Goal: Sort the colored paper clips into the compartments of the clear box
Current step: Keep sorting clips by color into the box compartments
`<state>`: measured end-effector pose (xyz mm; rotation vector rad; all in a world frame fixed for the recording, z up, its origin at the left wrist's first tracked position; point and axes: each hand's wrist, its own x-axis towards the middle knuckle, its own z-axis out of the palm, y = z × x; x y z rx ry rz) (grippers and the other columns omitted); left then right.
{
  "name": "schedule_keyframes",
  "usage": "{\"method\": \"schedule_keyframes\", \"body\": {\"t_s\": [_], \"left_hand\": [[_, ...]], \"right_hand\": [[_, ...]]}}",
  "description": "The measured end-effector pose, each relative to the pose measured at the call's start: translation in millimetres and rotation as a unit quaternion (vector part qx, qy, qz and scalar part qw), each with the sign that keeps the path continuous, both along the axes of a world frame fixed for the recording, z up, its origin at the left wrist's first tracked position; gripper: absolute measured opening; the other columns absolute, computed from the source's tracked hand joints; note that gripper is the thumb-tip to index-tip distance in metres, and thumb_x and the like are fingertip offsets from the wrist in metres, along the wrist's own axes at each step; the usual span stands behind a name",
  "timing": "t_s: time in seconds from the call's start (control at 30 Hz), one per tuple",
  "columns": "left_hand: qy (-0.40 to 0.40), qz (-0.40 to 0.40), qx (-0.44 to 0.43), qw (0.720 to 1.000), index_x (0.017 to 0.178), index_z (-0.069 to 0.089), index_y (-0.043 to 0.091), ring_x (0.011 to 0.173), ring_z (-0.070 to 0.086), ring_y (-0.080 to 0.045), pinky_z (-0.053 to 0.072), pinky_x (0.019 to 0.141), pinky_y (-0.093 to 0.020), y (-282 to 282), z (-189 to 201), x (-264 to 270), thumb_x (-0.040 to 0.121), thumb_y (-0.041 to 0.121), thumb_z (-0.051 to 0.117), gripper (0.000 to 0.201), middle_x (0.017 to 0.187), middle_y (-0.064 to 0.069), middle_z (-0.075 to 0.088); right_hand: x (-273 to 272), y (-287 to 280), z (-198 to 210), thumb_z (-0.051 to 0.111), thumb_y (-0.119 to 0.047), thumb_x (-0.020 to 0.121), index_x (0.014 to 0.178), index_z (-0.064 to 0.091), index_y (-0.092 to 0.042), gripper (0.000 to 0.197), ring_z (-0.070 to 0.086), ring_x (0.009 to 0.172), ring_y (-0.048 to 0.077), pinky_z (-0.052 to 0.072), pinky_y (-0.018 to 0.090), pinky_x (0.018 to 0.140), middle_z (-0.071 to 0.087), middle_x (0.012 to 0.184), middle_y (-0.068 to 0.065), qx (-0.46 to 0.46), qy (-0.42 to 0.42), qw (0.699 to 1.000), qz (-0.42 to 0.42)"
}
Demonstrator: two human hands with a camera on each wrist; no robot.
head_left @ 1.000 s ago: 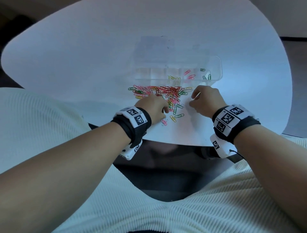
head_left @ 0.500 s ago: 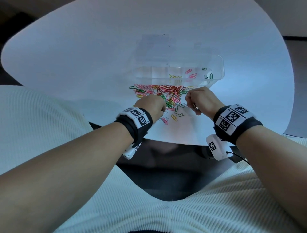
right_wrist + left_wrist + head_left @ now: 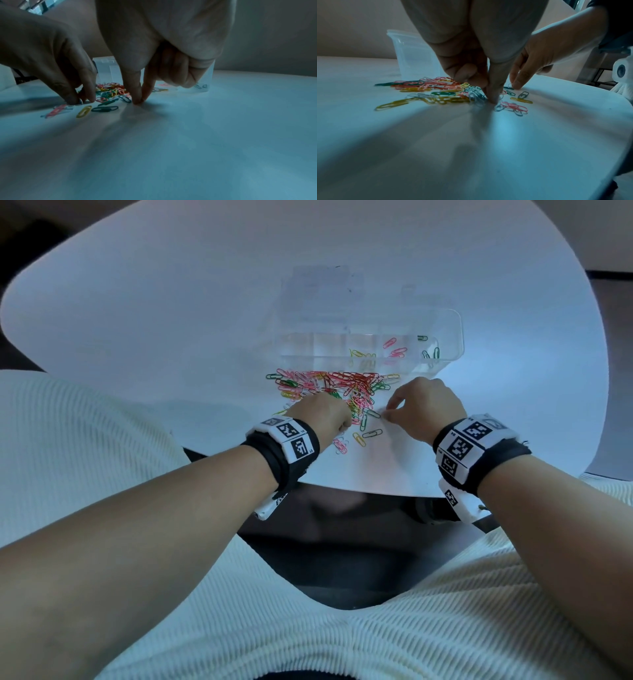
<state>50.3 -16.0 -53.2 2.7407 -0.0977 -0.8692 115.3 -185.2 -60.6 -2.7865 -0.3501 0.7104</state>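
Note:
A pile of coloured paper clips (image 3: 337, 386) lies on the white table just in front of the clear box (image 3: 448, 337). A few yellow, pink and green clips lie in the box's right-hand compartments. My left hand (image 3: 322, 416) is at the pile's near edge, its thumb and forefinger pinched down on a pale clip (image 3: 81, 101). My right hand (image 3: 421, 409) is to the right of the pile. Its thumb and forefinger tips (image 3: 138, 102) meet on the table, on a white clip (image 3: 510, 85) that barely shows. Its other fingers are curled.
Loose clips lie nearer me: a yellow one (image 3: 359, 439), a dark green one (image 3: 372, 433) and pink ones (image 3: 339, 445). The table's (image 3: 205, 302) near edge runs just behind my wrists. The box's lid stands open behind it.
Both hands have stayed at the pile's near edge. The right hand lifted and drew in, then came back down with its fingertips on the table beside the loose green clips.

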Motion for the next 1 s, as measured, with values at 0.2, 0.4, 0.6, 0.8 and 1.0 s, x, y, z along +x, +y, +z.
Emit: {"method": "schedule_keyframes", "body": {"t_s": [0.2,0.4,0.6,0.8,1.0], "left_hand": [[-0.033,0.053,-0.066,0.996,0.110,0.070,0.018,0.102,0.059,-0.027,0.045,0.088,-0.033,5.6,2.5,-2.1,0.095,0.010,0.051,0.025,0.109,-0.008,0.064],[-0.045,0.124,-0.125,0.983,0.104,0.073,0.013,0.095,0.063,-0.017,0.045,0.081,-0.023,16.5,16.3,-3.8,0.091,0.016,0.061,0.018,0.104,-0.003,0.071],[-0.002,0.124,-0.107,0.987,0.088,0.072,0.013,0.084,0.062,-0.015,0.043,0.071,-0.024,14.9,16.0,-11.5,0.083,0.024,0.073,0.012,0.089,0.002,0.070],[0.030,0.090,-0.066,0.993,0.098,0.070,0.014,0.096,0.063,-0.021,0.041,0.074,-0.024,11.7,16.8,-12.3,0.084,0.025,0.072,0.017,0.102,-0.003,0.070],[0.020,0.097,-0.052,0.994,0.125,0.060,0.020,0.109,0.061,-0.026,0.047,0.093,-0.032,7.7,8.1,-13.5,0.086,0.029,0.070,0.041,0.121,-0.008,0.065]], "right_hand": [[-1.5,-0.9,1.9,0.040,-0.021,0.092,0.079,0.050,-0.008,0.021,0.044,0.067,0.025,0.031,0.030,0.059,0.051,0.078,0.008,0.106,0.140,0.981,-0.088],[-5.0,5.2,17.4,0.044,0.001,0.083,0.056,0.036,-0.016,0.032,0.028,0.047,0.016,0.019,0.019,0.044,0.041,0.055,0.007,0.317,0.267,0.890,-0.188],[-23.0,23.8,19.1,0.068,-0.019,0.082,0.064,0.049,-0.018,0.025,0.040,0.053,0.012,0.032,0.024,0.050,0.048,0.059,-0.008,0.173,0.196,0.964,0.039],[-50.5,36.1,10.8,0.069,-0.051,0.081,0.092,0.067,-0.023,0.030,0.055,0.075,0.022,0.045,0.028,0.067,0.058,0.084,0.002,-0.027,0.052,0.989,0.138],[-46.6,34.8,9.5,0.068,-0.039,0.084,0.092,0.070,-0.023,0.018,0.057,0.076,0.024,0.042,0.027,0.065,0.060,0.086,0.004,-0.030,0.074,0.988,0.132]]}}
